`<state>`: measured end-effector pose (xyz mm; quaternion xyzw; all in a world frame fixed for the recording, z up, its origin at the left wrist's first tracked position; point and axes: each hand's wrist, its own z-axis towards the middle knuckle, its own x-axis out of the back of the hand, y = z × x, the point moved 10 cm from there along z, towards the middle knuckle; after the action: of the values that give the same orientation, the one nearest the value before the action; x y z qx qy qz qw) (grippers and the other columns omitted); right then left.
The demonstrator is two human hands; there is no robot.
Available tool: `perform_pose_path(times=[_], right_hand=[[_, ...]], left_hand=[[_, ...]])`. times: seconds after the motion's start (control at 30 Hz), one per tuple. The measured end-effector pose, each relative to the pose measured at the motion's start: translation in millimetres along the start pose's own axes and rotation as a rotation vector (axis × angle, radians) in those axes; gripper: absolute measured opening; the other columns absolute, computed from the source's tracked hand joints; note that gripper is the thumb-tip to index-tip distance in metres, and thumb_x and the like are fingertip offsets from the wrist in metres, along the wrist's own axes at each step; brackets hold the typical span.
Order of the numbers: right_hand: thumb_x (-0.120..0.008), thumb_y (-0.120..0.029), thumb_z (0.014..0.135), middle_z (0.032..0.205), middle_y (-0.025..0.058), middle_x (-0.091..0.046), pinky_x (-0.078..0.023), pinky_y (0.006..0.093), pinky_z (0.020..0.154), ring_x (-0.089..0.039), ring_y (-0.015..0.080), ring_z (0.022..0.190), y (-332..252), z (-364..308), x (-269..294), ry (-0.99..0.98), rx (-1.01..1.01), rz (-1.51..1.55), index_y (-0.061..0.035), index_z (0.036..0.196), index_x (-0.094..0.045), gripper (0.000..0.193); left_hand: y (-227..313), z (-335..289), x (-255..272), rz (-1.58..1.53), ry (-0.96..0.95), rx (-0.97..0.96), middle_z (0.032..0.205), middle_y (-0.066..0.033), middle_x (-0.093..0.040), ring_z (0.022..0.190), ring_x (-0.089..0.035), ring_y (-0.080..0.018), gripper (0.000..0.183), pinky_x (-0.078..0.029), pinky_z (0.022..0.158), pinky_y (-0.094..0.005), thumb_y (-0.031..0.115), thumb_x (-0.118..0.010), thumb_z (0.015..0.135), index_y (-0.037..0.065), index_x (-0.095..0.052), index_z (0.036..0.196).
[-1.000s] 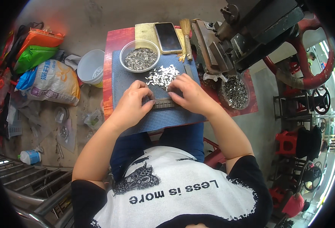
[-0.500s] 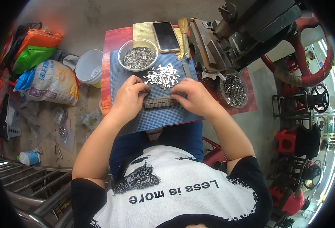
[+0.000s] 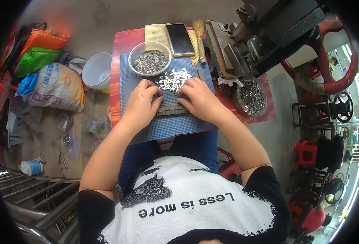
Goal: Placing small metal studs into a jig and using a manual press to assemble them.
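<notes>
A slotted metal bar (image 3: pixel 171 110) lies crosswise on a blue textured mat (image 3: pixel 147 132). Just beyond it is a loose pile of small white pieces (image 3: pixel 174 79). My left hand (image 3: pixel 142 103) is at the bar's left end, with fingers curled and thumb drawn in toward them. Over the bar's right part and the near right edge of the pile is my right hand (image 3: pixel 198 99), its fingers bent together. Whatever lies between the fingertips of either hand is too small to make out. A clear round bowl (image 3: pixel 132 67) of thin metal pins stands behind my left hand.
A phone (image 3: pixel 180 39) and a straw brush (image 3: pixel 199 38) lie at the back. To the right stands a dark machine press (image 3: pixel 265 40) with a red handwheel (image 3: pixel 346 77), beside a tub of metal pieces (image 3: pixel 251 98). A white bucket (image 3: pixel 96 71) stands left of the table.
My right hand has moved left from the bar's right end, closer to my left hand and the white pile. The left hand has shifted only slightly to the right.
</notes>
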<state>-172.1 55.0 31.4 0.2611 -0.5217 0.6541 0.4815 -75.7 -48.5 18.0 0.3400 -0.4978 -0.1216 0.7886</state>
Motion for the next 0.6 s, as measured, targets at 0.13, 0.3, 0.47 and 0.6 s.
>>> perform_pose_path(times=[0.13, 0.3, 0.47, 0.6], right_hand=[[-0.07, -0.015, 0.087, 0.096, 0.0112, -0.058, -0.044, 0.043, 0.09, -0.054, 0.0317, 0.099, 2.6, -1.1, -7.8, -0.06, -0.035, 0.01, -0.0056, 0.092, -0.064, 0.012], [-0.07, -0.01, 0.086, 0.096, 0.0131, -0.056, -0.045, 0.0419, 0.088, -0.054, 0.0326, 0.097, -12.5, -4.8, 3.1, -0.038, 0.001, 0.089, -0.0024, 0.094, -0.061, 0.014], [-0.071, -0.01, 0.085, 0.097, 0.0116, -0.057, -0.044, 0.0414, 0.088, -0.054, 0.0315, 0.099, -27.4, -15.0, 1.6, -0.1, 0.078, -0.008, -0.0025, 0.096, -0.062, 0.016], [-0.072, -0.01, 0.084, 0.097, 0.0105, -0.057, -0.045, 0.041, 0.088, -0.055, 0.0306, 0.099, -28.0, -14.7, 1.1, -0.116, 0.062, -0.051, -0.003, 0.093, -0.063, 0.015]], left_hand=[[6.3, -2.8, -2.8, -0.187, -0.142, 0.1, 0.106, -0.0139, -0.059, 0.093, -0.062, -0.029, 0.013, -0.052, 0.083, -0.0375, 0.007, -0.073, 0.083, -0.001, -0.069, 0.092], [10.4, -13.1, -7.8, -0.178, -0.2, 0.035, 0.106, -0.0127, -0.06, 0.09, -0.062, -0.0253, 0.014, -0.052, 0.082, -0.035, 0.005, -0.073, 0.082, -0.002, -0.067, 0.093], [12.5, -13.4, -8.2, -0.103, -0.244, 0.023, 0.103, -0.0126, -0.061, 0.087, -0.062, -0.0258, 0.015, -0.052, 0.079, -0.0354, 0.004, -0.074, 0.082, -0.002, -0.069, 0.095], [11.3, -10.4, -8.9, -0.113, -0.252, 0.069, 0.095, -0.0117, -0.063, 0.082, -0.062, -0.0246, 0.013, -0.052, 0.076, -0.0352, 0.004, -0.074, 0.082, -0.001, -0.071, 0.094]])
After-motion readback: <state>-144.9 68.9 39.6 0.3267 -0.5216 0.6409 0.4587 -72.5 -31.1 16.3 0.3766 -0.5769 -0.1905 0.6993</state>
